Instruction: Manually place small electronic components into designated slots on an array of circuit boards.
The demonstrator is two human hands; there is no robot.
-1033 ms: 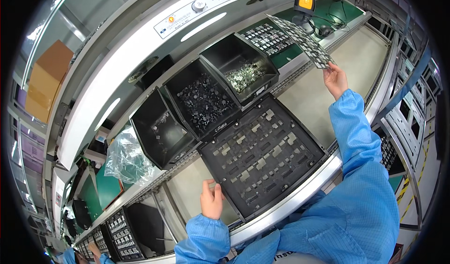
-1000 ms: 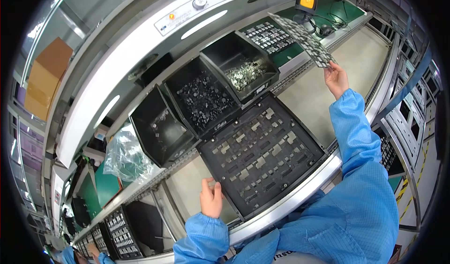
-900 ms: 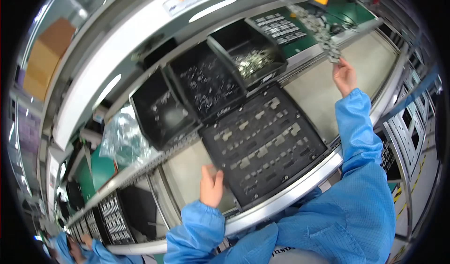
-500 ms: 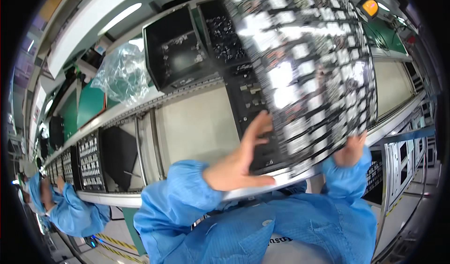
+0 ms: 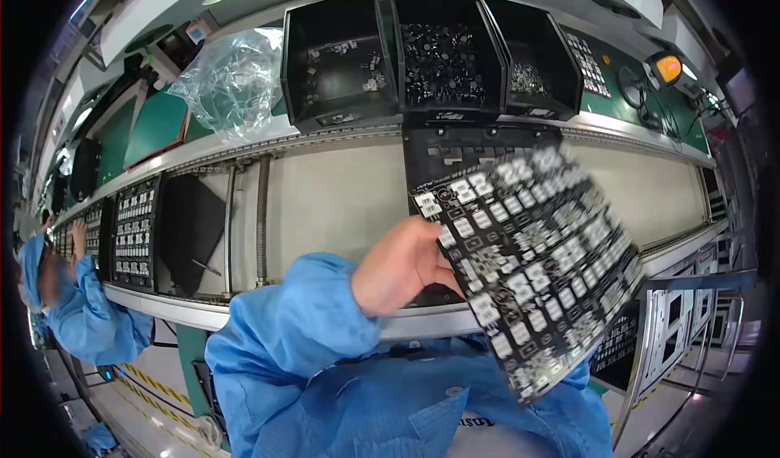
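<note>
Left hand (image 5: 402,267) clamped on the left edge of the circuit board panel (image 5: 532,267), tilted, held in front of the black tray (image 5: 471,145) on the conveyor. Right hand hidden behind the panel; grip can't tell. Parts bins (image 5: 443,52) behind the tray.

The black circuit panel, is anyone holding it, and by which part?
Yes. The left hand holds the black circuit panel by its left edge. The right hand is hidden behind the panel, so its grip cannot be told.
</note>
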